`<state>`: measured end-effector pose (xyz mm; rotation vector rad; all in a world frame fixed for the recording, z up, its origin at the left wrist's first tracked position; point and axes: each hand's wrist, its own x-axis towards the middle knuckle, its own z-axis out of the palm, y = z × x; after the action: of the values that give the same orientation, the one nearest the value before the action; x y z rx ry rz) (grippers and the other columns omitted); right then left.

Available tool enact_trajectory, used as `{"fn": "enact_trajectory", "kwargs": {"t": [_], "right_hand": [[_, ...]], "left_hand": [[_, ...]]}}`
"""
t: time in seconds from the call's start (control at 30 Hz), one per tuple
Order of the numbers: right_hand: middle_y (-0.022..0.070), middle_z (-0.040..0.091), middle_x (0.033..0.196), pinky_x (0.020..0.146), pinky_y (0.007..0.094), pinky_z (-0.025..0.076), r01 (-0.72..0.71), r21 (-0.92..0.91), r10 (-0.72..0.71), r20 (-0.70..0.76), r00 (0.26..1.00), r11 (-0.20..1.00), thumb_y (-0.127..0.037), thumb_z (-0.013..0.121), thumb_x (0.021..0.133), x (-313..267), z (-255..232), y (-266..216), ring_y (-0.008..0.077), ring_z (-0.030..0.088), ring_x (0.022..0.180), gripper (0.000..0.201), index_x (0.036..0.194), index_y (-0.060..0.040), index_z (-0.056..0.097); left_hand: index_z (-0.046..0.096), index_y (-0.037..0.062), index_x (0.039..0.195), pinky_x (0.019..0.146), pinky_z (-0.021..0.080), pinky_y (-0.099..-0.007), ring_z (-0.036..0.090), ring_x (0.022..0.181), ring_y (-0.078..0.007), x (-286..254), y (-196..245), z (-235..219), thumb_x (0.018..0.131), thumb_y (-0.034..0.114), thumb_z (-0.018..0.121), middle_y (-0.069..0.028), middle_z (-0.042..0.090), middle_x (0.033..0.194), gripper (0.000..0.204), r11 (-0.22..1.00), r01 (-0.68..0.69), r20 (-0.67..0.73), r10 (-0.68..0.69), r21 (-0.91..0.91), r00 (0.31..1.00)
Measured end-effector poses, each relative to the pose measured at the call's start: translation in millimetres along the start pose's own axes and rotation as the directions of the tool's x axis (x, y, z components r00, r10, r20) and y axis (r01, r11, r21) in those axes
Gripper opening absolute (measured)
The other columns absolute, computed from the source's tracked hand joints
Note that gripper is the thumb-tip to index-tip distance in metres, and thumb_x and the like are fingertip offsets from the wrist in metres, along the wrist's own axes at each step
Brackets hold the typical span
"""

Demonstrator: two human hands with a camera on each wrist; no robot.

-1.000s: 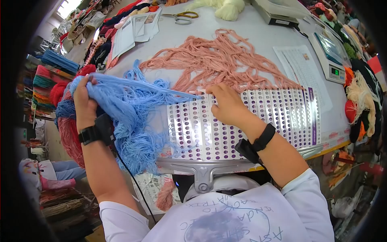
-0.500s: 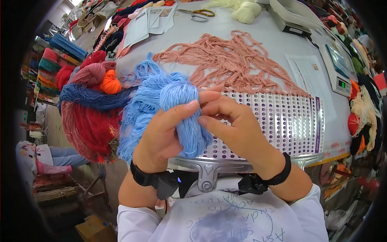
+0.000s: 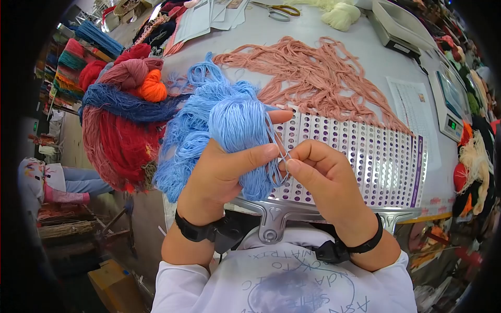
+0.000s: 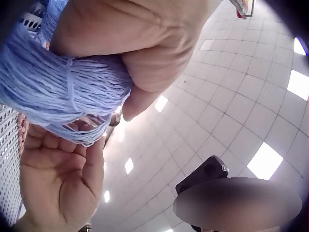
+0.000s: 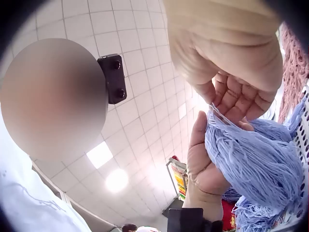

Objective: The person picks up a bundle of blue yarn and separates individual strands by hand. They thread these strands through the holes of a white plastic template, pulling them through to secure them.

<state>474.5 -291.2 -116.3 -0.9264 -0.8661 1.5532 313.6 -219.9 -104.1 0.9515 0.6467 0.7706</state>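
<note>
A folded bundle of light blue yarn (image 3: 239, 125) lies in the left hand (image 3: 209, 172), whose thumb presses on its near side while a fingertip shows past its right edge. The right hand (image 3: 331, 182) pinches a few blue strands at the bundle's right end, between thumb and curled fingers. In the left wrist view a strand crosses round the middle of the bundle (image 4: 72, 87). The right wrist view has the right hand (image 5: 231, 63) at the strands' tip, above the left palm (image 5: 207, 169). More loose blue yarn (image 3: 177, 156) is behind the left hand.
Loose pink yarn (image 3: 313, 78) spreads across the table beyond a perforated white sheet (image 3: 360, 161). Red and navy skeins (image 3: 125, 141) with an orange ball (image 3: 152, 86) hang at the left. Scissors (image 3: 276, 10), papers (image 3: 193, 23) and a scale (image 3: 450, 104) lie farther back.
The left hand has come in from the far left, and the stretched blue yarn is now a folded bundle. The right hand has moved to its right end and pulled strands out a little.
</note>
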Motion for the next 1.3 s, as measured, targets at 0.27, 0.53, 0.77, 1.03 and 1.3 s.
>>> {"fn": "enact_trajectory", "kwargs": {"t": [0.27,0.53,0.77,1.03,1.3], "right_hand": [[0.0027,0.061,0.085,0.061,0.0168,0.04,-0.004,-0.011,0.003,-0.021,1.0,1.0,-0.007,0.055,0.089,-3.1,-4.0,-0.5,0.0029,0.053,0.074,0.007,0.092,-0.0011,0.054],[0.003,0.06,0.082,0.062,0.0183,0.041,0.097,-0.097,-0.115,-0.192,0.975,0.99,-0.006,0.053,0.088,2.6,0.2,3.2,0.0041,0.053,0.073,0.007,0.094,-0.0023,0.051],[-0.0022,0.053,0.072,0.056,0.0178,0.036,0.047,-0.138,-0.062,-0.11,0.992,0.989,-0.01,0.061,0.084,3.4,0.5,5.0,0.0018,0.046,0.065,0.013,0.093,-0.0016,0.058],[0.0004,0.063,0.077,0.052,0.0175,0.034,0.003,-0.122,-0.02,-0.134,0.991,0.993,-0.009,0.063,0.083,5.4,4.2,0.7,-0.0001,0.044,0.061,0.011,0.09,0.0005,0.061],[0.0021,0.065,0.082,0.057,0.0169,0.035,0.023,-0.081,-0.03,-0.08,0.996,0.996,-0.007,0.059,0.084,3.5,3.1,-2.1,0.0001,0.045,0.064,0.007,0.087,-0.0005,0.058]], "left_hand": [[0.046,-0.0058,0.126,0.067,0.05,-0.0265,0.06,0.076,-0.0135,-1.1,-1.4,5.8,0.075,0.01,0.068,-0.0073,0.061,0.088,0.058,0.997,-0.055,-0.079,0.059,0.05,0.995],[0.052,-0.0047,0.122,0.073,0.046,-0.0264,0.059,0.079,-0.013,-3.9,-1.7,9.0,0.074,0.009,0.069,-0.0049,0.061,0.085,0.053,0.994,-0.07,-0.113,0.079,0.083,0.99],[0.056,-0.004,0.115,0.071,0.047,-0.027,0.059,0.076,-0.0129,-5.0,0.5,19.3,0.073,0.008,0.069,-0.0053,0.062,0.086,0.046,0.968,-0.122,-0.163,0.16,0.221,0.974],[0.055,-0.0047,0.116,0.065,0.047,-0.0242,0.058,0.073,-0.0127,-4.4,-1.1,8.1,0.078,0.01,0.065,-0.0071,0.063,0.088,0.042,0.998,-0.057,-0.107,0.057,0.008,0.993],[0.053,-0.0054,0.119,0.065,0.047,-0.0233,0.058,0.072,-0.0109,-6.0,-2.3,6.9,0.077,0.009,0.066,-0.0064,0.063,0.087,0.046,0.997,-0.077,-0.066,0.077,0.001,0.995]]}}
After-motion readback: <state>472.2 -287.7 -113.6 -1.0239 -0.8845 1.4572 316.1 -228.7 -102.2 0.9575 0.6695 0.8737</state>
